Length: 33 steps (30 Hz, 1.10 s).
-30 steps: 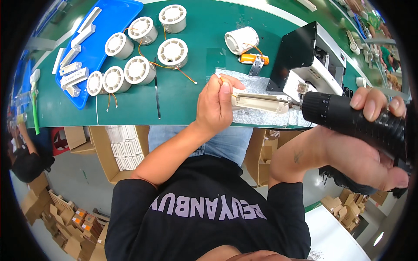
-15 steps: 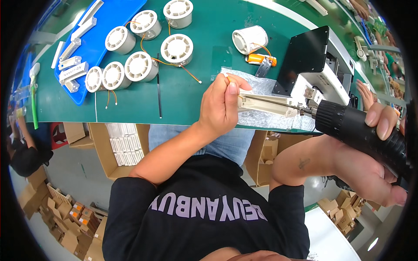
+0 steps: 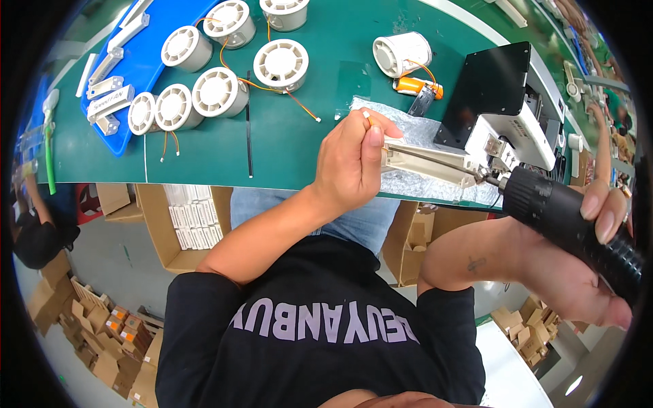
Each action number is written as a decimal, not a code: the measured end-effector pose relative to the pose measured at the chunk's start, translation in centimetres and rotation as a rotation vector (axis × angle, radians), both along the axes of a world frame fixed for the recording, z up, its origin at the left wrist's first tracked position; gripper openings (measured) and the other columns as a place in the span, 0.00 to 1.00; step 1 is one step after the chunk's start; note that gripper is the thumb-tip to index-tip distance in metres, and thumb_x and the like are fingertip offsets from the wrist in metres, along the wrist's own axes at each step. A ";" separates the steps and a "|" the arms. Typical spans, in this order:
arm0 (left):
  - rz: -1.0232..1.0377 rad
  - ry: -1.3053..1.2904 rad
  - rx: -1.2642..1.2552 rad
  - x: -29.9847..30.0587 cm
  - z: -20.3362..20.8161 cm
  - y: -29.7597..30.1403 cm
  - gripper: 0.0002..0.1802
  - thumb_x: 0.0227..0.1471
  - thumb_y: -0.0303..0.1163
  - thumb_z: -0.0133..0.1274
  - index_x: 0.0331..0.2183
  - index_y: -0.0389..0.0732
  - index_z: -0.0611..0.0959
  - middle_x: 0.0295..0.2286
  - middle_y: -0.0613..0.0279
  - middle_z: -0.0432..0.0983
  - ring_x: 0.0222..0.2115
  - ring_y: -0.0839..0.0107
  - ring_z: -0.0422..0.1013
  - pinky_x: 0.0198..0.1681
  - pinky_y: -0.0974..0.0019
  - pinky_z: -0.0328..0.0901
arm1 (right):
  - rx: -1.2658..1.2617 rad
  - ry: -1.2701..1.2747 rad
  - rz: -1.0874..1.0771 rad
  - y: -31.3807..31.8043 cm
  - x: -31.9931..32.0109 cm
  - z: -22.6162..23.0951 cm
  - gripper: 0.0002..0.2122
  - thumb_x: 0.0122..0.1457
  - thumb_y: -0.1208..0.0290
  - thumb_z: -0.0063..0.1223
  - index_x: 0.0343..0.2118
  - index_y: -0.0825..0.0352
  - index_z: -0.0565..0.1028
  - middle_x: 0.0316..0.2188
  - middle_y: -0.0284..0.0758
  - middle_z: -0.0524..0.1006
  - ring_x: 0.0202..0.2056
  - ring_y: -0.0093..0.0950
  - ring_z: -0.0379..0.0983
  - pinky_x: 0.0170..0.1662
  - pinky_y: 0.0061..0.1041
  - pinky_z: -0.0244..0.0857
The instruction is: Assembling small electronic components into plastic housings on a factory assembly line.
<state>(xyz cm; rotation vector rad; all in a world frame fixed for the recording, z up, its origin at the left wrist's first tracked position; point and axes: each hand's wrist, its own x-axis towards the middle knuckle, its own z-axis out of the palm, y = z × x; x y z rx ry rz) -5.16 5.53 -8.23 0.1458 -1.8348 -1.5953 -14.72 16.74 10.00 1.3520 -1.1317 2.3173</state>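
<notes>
In the head view, the person's left hand (image 3: 350,160) is closed around the left end of a cream channel-shaped piece (image 3: 423,165), near the centre of the frame, with a small white connector (image 3: 367,115) showing above the thumb and forefinger. The right hand (image 3: 575,275), at the right edge, is wrapped around a black power screwdriver (image 3: 544,197), whose long shaft lies along the channel, its tip hidden by the left hand. Silvery wrap (image 3: 408,126) spreads beneath the piece.

The work on this piece looks partway along: the shaft is inside, but whether a screw is seated cannot be told. At the upper left, seven white slotted cylinders (image 3: 220,92) stand apart from the similar white bars (image 3: 109,100) on and beside the blue tray (image 3: 146,58), so those seem not yet joined. At the upper right, another white cylinder (image 3: 401,54) lies on its side, just beside an orange cylinder (image 3: 408,86), also apparently unfinished
</notes>
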 end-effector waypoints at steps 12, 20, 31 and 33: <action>0.000 -0.016 0.049 0.2 -0.3 0.0 0.11 0.66 0.28 0.37 0.34 0.35 0.72 0.31 0.55 0.79 0.28 0.67 0.74 0.34 0.66 0.68 | 0.174 -0.037 -0.251 9.1 -0.6 5.2 0.24 0.62 0.49 0.47 0.43 0.72 0.68 0.34 0.47 0.75 0.30 0.33 0.74 0.38 0.40 0.73; -0.001 0.002 0.021 0.0 -0.3 0.1 0.10 0.66 0.27 0.37 0.33 0.36 0.72 0.31 0.56 0.80 0.28 0.71 0.73 0.34 0.67 0.67 | 0.258 0.130 -0.628 8.4 -6.2 2.7 0.20 0.65 0.54 0.51 0.42 0.71 0.67 0.28 0.45 0.76 0.21 0.31 0.74 0.23 0.31 0.72; 0.033 0.029 -0.055 0.0 -0.4 0.4 0.08 0.64 0.25 0.37 0.32 0.35 0.70 0.31 0.54 0.79 0.24 0.62 0.72 0.31 0.63 0.67 | -0.006 -0.287 -0.018 4.6 0.4 1.1 0.38 0.58 0.33 0.44 0.40 0.76 0.67 0.33 0.42 0.69 0.26 0.28 0.68 0.26 0.25 0.64; 0.033 0.003 -0.057 0.0 -0.3 0.4 0.08 0.64 0.25 0.37 0.32 0.35 0.70 0.31 0.54 0.79 0.25 0.61 0.73 0.31 0.62 0.68 | 0.003 -0.268 -0.037 3.9 -0.2 1.1 0.37 0.59 0.33 0.42 0.40 0.76 0.66 0.32 0.42 0.69 0.25 0.28 0.68 0.25 0.25 0.64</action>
